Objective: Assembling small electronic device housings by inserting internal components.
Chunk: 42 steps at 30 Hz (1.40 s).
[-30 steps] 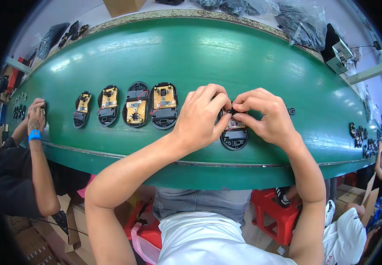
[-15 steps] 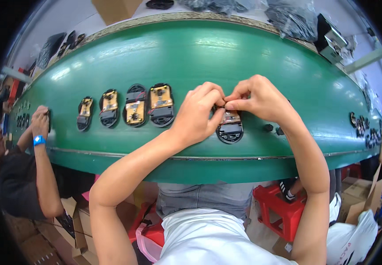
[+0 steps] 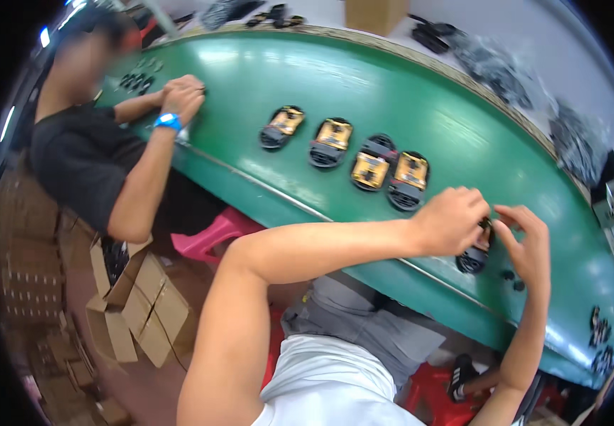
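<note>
Both of my hands meet over a small black device shell [image 3: 472, 257] lying on the green table [image 3: 420, 106]. My left hand [image 3: 457, 221] pinches its upper end with curled fingers. Just to its right, my right hand [image 3: 528, 245] touches the same piece with its fingertips. The hands hide most of the shell. A row of several more black shells with orange circuit boards [image 3: 369, 170] lies to the left of my hands.
A co-worker in a black shirt [image 3: 73, 160] sits at the left, a hand [image 3: 183, 96] with a blue wristband on the table beside small black parts. Cardboard boxes [image 3: 133, 305] and a pink stool [image 3: 211, 238] stand below the table edge. Bags and boxes line the far side.
The view has swung left and tilted, so the table now slants and the co-worker fills the left. My hands stay together on the black shell.
</note>
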### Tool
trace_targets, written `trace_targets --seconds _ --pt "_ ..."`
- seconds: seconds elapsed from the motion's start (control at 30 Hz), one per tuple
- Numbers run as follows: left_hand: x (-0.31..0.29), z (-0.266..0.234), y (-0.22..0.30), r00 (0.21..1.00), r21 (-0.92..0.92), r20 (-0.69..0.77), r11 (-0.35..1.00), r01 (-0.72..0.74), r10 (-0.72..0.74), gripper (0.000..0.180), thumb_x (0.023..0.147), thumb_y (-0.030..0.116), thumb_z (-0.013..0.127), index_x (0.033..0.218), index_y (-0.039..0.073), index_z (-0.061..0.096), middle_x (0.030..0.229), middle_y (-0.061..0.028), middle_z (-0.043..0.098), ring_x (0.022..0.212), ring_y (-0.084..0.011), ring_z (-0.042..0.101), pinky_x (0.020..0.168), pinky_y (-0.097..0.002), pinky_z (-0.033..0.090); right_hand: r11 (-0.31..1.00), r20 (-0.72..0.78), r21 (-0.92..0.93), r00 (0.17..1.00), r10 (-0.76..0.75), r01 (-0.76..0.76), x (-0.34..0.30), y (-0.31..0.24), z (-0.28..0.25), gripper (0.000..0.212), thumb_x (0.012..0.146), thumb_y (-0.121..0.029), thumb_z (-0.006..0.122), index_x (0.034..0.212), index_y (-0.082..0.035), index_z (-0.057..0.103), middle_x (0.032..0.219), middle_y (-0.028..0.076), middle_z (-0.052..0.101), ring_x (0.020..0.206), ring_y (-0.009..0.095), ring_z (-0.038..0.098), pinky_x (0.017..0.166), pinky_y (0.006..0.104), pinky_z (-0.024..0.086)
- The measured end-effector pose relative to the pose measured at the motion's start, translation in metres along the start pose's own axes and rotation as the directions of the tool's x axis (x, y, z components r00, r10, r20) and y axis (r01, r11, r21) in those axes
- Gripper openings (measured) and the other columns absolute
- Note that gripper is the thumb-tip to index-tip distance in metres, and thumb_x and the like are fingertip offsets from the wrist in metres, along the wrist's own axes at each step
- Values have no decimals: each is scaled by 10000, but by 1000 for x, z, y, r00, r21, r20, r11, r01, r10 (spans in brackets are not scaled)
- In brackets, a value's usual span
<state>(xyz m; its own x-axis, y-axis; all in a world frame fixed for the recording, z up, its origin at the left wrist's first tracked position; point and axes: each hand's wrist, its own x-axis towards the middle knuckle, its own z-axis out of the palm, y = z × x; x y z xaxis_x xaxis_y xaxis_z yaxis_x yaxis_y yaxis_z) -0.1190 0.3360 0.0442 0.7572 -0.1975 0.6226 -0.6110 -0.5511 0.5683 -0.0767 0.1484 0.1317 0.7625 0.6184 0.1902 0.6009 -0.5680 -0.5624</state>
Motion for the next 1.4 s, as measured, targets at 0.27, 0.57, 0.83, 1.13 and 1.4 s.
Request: trace_targets --seconds 0.27,0.57,0.83,1.13,1.4 --pt "-5 -63 -2 999 273 34 961 -44 36 168 793 165 699 891 57 616 931 -103 612 940 -287 601 836 -398 454 947 -56 -315 997 43 -59 -37 42 -30 281 812 -42 701 1083 23 661 1091 154 648 1024 330 627 928 382 475" --pt "-43 -118 1 991 532 113 847 6 -78 406 785 261 753 1102 37 635 1130 -114 615 1101 -288 554 982 -429 402 963 -39 -243 993 110 -117 -38 34 -24 288 796 -28 704 1075 21 655 1060 143 639 983 307 624 910 355 474" --pt "-55 -108 13 977 575 191 817 -38 -89 459 782 275 764 1144 37 615 1201 -166 580 1137 -311 545 1047 -490 371 941 -20 -275 979 201 -199 -52 26 -22 250 775 -40 710 1016 -1 656 990 133 615 986 328 580 902 396 460" --pt "-34 -91 39 945 414 313 909 -42 -99 385 821 240 738 1157 76 647 1219 -146 588 1064 -314 589 921 -436 431 949 -95 -316 995 -15 -16 -48 30 -23 190 792 -42 710 975 -21 663 971 119 633 951 321 581 874 402 470" --pt "-2 -121 45 981 335 189 942 -33 -33 335 793 199 770 1090 62 703 1052 -100 699 976 -297 657 877 -425 501 953 -144 -282 987 69 -108 -66 48 -46 226 792 -62 725 1011 -34 682 1014 91 670 1006 292 603 896 393 485"
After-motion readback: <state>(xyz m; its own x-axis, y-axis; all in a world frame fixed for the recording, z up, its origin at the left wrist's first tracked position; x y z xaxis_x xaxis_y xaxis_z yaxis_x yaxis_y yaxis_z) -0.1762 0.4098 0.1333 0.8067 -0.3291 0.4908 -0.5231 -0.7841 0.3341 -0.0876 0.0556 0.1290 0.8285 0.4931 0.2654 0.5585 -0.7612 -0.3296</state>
